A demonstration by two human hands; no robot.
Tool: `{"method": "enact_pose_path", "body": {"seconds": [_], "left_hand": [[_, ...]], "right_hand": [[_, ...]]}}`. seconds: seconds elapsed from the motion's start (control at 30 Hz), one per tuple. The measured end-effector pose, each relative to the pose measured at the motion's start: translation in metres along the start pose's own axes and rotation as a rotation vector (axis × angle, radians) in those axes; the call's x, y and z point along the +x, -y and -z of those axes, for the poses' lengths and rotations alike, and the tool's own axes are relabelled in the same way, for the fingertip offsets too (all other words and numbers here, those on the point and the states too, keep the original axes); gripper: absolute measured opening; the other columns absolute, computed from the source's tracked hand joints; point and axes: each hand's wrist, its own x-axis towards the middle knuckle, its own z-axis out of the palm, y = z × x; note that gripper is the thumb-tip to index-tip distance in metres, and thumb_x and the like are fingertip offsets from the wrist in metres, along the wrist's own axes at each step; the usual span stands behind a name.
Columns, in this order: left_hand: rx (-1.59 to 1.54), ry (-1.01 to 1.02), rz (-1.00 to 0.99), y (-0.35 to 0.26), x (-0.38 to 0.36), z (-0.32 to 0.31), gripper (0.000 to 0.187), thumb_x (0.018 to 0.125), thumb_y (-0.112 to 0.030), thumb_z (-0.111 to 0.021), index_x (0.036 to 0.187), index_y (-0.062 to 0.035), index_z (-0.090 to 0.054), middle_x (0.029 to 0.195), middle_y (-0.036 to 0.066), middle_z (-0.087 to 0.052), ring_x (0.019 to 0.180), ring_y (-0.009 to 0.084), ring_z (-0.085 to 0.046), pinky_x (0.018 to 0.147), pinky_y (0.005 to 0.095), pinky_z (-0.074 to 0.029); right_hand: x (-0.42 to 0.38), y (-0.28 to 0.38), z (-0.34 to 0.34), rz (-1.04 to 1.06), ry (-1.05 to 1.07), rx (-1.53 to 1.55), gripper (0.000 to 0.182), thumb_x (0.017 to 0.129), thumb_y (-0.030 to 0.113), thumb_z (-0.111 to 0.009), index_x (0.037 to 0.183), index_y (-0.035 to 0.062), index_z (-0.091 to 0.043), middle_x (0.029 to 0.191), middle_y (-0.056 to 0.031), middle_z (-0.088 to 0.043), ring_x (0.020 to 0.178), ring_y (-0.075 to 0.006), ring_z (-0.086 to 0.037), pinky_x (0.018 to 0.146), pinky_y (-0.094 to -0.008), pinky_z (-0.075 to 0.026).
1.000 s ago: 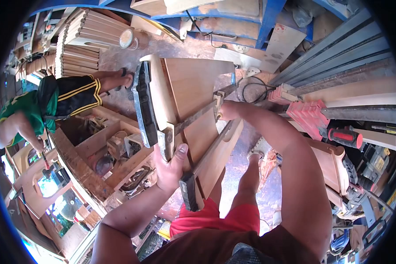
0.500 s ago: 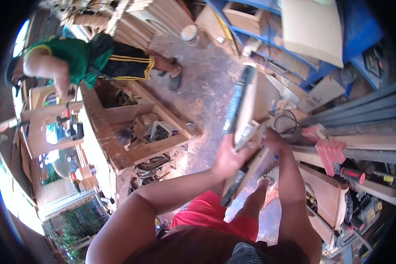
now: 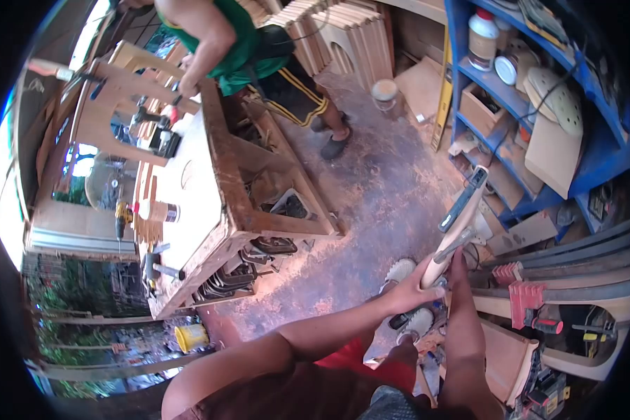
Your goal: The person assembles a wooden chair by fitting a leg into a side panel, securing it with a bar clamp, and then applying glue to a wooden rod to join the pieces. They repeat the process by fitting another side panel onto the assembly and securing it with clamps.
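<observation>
A long pale wooden piece [image 3: 462, 222] slants away from me, low in front of my legs. My left hand [image 3: 414, 288] is closed around its near end. A dark blue-grey bar [image 3: 464, 199] lies along the far part of the wood, and a grey metal part [image 3: 453, 248] crosses it nearer to my hands. On the right side of the same wood, my right hand [image 3: 458, 274] is closed against it, its fingers partly hidden. Just below my hands are my shoes [image 3: 418, 323] on the dusty floor.
A workbench [image 3: 220, 241] bearing a cordless drill [image 3: 162, 136] and clamped wooden frames stands at left. A person in a green top [image 3: 241, 45] leans over it. Blue shelves [image 3: 462, 94] rise at right, above stacked boards and a red clamp [image 3: 528, 304]. A bucket [image 3: 385, 94] sits on the floor.
My view has swung left, bringing in more of the bench and shelves. My hands and the wooden piece now appear lower and farther right, with the bar looking shorter.
</observation>
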Motion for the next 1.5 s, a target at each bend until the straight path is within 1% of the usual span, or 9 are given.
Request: {"method": "enact_pose_path", "body": {"seconds": [0.37,0.57,0.63,0.77,0.87,0.97,1.17,1.33,1.5], "left_hand": [[0.213,-0.094,0.028,-0.066,-0.145,-0.012,0.104,0.075,-0.022,-0.076,0.155,-0.0071,-0.012,0.144,0.020,-0.042,0.131,0.0237,-0.044,0.109,0.0339,-0.033],[0.268,-0.143,0.078,-0.156,-0.315,-0.036,0.101,0.079,-0.010,-0.070,0.157,-0.0109,-0.005,0.142,0.020,-0.044,0.127,0.0242,-0.047,0.105,0.0336,-0.039],[0.241,-0.150,0.142,-0.169,-0.367,-0.040,0.100,0.079,-0.006,-0.067,0.157,-0.0115,-0.005,0.144,0.020,-0.042,0.128,0.0245,-0.047,0.105,0.0333,-0.039],[0.476,-0.412,-0.023,-0.167,-0.448,-0.059,0.092,0.076,0.002,-0.064,0.156,-0.0118,-0.020,0.146,0.022,-0.044,0.132,0.0277,-0.047,0.107,0.0340,-0.038],[0.354,-0.585,-0.197,-0.158,-0.506,-0.058,0.080,0.077,0.001,-0.066,0.150,-0.0090,-0.035,0.143,0.022,-0.047,0.132,0.0278,-0.047,0.108,0.0360,-0.037],[0.595,-0.790,-0.516,-0.137,-0.576,-0.042,0.063,0.079,-0.004,-0.071,0.138,-0.0059,-0.050,0.136,0.018,-0.055,0.125,0.0287,-0.054,0.106,0.0364,-0.041],[0.255,-1.367,-0.809,-0.082,-0.713,0.018,0.061,0.078,-0.018,-0.081,0.129,-0.0002,-0.055,0.120,0.012,-0.063,0.112,0.0205,-0.059,0.099,0.0350,-0.045],[0.140,-1.441,-0.962,-0.084,-0.843,0.104,0.058,0.081,-0.026,-0.081,0.123,0.0034,-0.055,0.113,0.011,-0.065,0.100,0.0180,-0.062,0.090,0.0330,-0.050],[0.176,-1.253,-1.186,-0.177,-0.970,0.171,0.054,0.082,-0.027,-0.080,0.119,0.0034,-0.057,0.106,0.010,-0.067,0.094,0.0166,-0.064,0.084,0.0327,-0.053]], "right_hand": [[-0.071,-0.057,-0.056,-0.025,0.066,0.019,0.073,0.097,0.066,-0.035,0.135,0.0049,-0.046,0.126,-0.0132,-0.057,0.111,-0.0269,-0.059,0.091,-0.0421,-0.051],[-0.199,-0.053,-0.139,0.053,0.277,-0.413,0.061,0.099,0.063,-0.034,0.115,0.0086,-0.056,0.094,-0.0050,-0.059,0.083,-0.0149,-0.058,0.073,-0.0342,-0.050],[-0.225,-0.066,-0.166,-0.079,0.451,0.030,0.062,0.098,0.064,-0.032,0.113,0.0089,-0.057,0.089,-0.0015,-0.058,0.077,-0.0118,-0.056,0.069,-0.0309,-0.048],[-0.288,-0.080,-0.209,-0.092,0.411,-0.059,0.068,0.097,0.066,-0.031,0.122,0.0064,-0.053,0.104,-0.0044,-0.060,0.092,-0.0159,-0.059,0.082,-0.0332,-0.050],[-0.338,-0.095,-0.247,-0.076,0.555,-0.045,0.078,0.094,0.066,-0.035,0.142,0.0042,-0.038,0.141,-0.0099,-0.047,0.128,-0.0230,-0.046,0.108,-0.0393,-0.038],[-0.389,-0.121,-0.296,0.074,0.606,-0.109,0.070,0.097,0.059,-0.038,0.140,0.0044,-0.040,0.138,-0.0080,-0.049,0.126,-0.0212,-0.047,0.107,-0.0386,-0.039],[-0.527,-0.190,-0.417,0.130,0.872,-0.093,0.040,0.104,0.034,-0.046,0.130,0.0051,-0.047,0.125,-0.0046,-0.056,0.117,-0.0192,-0.053,0.105,-0.0357,-0.041],[-0.600,-0.260,-0.512,0.228,0.969,-0.341,0.035,0.103,0.032,-0.049,0.129,0.0082,-0.050,0.126,-0.0053,-0.056,0.117,-0.0201,-0.051,0.104,-0.0411,-0.037],[-0.733,-0.295,-0.621,0.270,1.169,-0.158,0.032,0.103,0.029,-0.048,0.122,0.0043,-0.053,0.125,-0.0050,-0.057,0.116,-0.0193,-0.052,0.101,-0.0475,-0.040]]}}
